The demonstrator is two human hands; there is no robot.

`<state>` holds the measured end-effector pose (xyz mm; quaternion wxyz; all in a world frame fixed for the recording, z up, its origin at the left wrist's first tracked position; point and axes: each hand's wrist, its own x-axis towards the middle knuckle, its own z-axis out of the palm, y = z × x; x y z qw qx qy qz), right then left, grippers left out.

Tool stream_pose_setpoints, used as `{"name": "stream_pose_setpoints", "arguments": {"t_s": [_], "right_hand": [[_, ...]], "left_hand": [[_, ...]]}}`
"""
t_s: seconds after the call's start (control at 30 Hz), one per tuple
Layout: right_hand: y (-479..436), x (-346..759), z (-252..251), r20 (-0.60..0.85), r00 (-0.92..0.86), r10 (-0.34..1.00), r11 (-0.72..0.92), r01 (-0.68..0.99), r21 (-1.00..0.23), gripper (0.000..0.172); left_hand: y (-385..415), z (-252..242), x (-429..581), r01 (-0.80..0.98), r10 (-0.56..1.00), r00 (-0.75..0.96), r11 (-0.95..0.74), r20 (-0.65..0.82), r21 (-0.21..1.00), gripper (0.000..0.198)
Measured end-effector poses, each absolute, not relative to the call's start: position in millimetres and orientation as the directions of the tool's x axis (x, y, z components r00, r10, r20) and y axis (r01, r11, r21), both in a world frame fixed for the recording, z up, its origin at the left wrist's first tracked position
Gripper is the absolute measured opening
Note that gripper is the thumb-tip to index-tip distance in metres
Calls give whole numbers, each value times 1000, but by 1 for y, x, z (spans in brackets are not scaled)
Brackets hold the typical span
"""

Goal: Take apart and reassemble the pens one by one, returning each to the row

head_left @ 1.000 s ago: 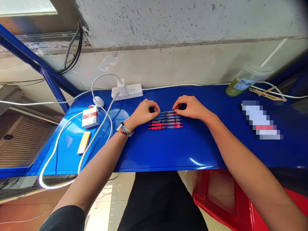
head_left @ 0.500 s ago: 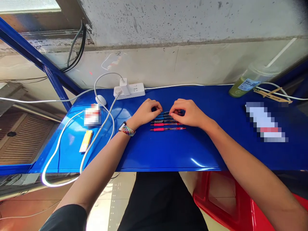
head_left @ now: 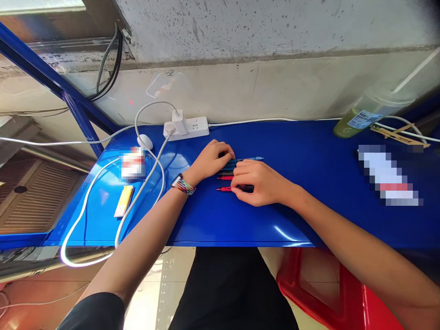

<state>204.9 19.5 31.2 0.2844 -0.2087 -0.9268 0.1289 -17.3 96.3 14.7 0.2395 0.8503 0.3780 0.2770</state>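
Note:
Several pens lie side by side on the blue table [head_left: 206, 220], pointing left and right. My right hand [head_left: 257, 181] is over the near pens, with thumb and fingers closed on the nearest red pen [head_left: 225, 189]. A second red pen [head_left: 224, 178] and a black pen [head_left: 227, 173] show their left ends just beyond it. At the far side of the row a blue pen [head_left: 255, 159] lies slightly slanted. My left hand [head_left: 213, 158] rests at the left ends of the blue pens, its fingers curled; what is between its fingertips is hidden.
A white power strip [head_left: 197, 127] with a plugged-in charger stands against the wall, and its white cable [head_left: 82, 206] loops over the table's left side. Nearby lies a yellow box [head_left: 124, 200]. At the right are a green drink cup [head_left: 357, 117], wooden sticks [head_left: 400, 136] and a blurred phone-like object [head_left: 385, 174].
My right hand has moved toward me and slightly left, from the far pens to the nearest red pen, which has shifted a little toward me. My left hand has barely moved.

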Motion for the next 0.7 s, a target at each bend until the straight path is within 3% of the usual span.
{"name": "stream_pose_setpoints", "arguments": {"t_s": [0.2, 0.5, 0.6, 0.7], "right_hand": [[21, 208, 32, 459, -782, 422, 907, 361, -218, 21], [21, 207, 25, 358, -810, 464, 881, 381, -279, 12], [21, 205, 27, 381, -792, 478, 871, 368, -326, 13], [23, 208, 30, 434, -738, 517, 851, 384, -359, 15]], "left_hand": [[97, 15, -17, 515, 776, 564, -598, 282, 613, 30], [98, 11, -16, 501, 771, 562, -606, 300, 618, 29], [100, 7, -18, 440, 827, 465, -525, 315, 729, 17], [103, 7, -21, 304, 877, 313, -456, 364, 837, 19]]}}
